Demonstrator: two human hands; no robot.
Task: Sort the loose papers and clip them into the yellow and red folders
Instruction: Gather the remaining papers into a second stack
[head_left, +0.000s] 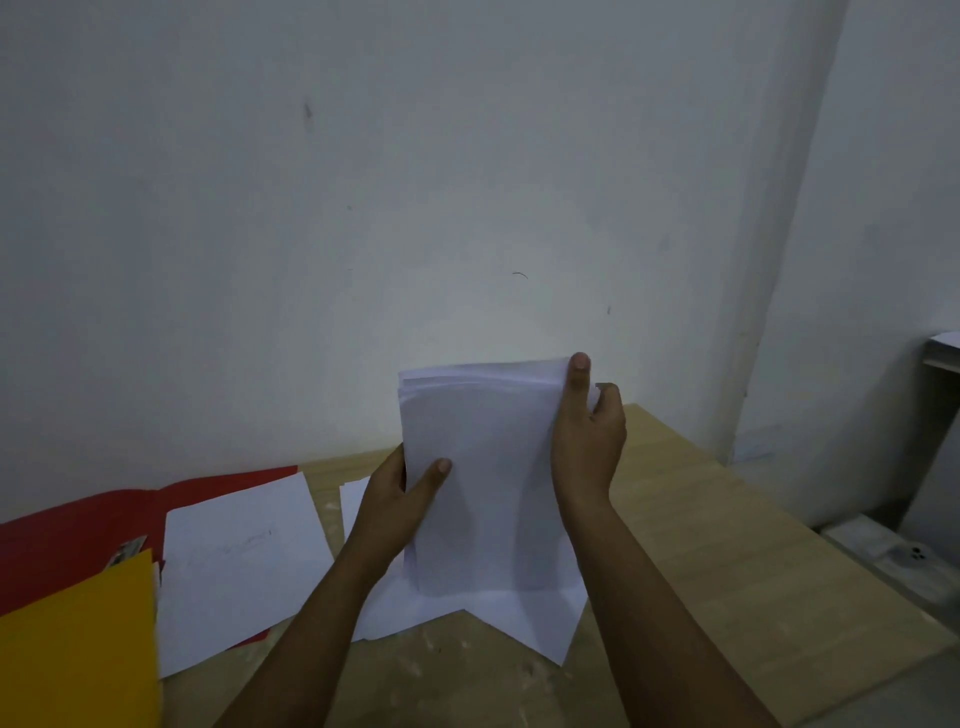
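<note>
A stack of white papers (488, 467) stands upright on its lower edge above the wooden table (727, 545). My left hand (400, 499) grips the stack's left edge, thumb on the front. My right hand (587, 431) grips the right edge near the top, thumb over the front sheet. Loose white sheets (519, 618) lie flat under the stack. The red folder (62, 540) lies open at the left with a white sheet (239, 556) on it. The yellow folder (72, 649) lies at the bottom left, overlapping the red one.
A metal clip (124, 553) shows on the red folder just above the yellow one. A white wall rises right behind the table. A wooden shelf unit (940, 364) stands at the far right, past the table's right edge.
</note>
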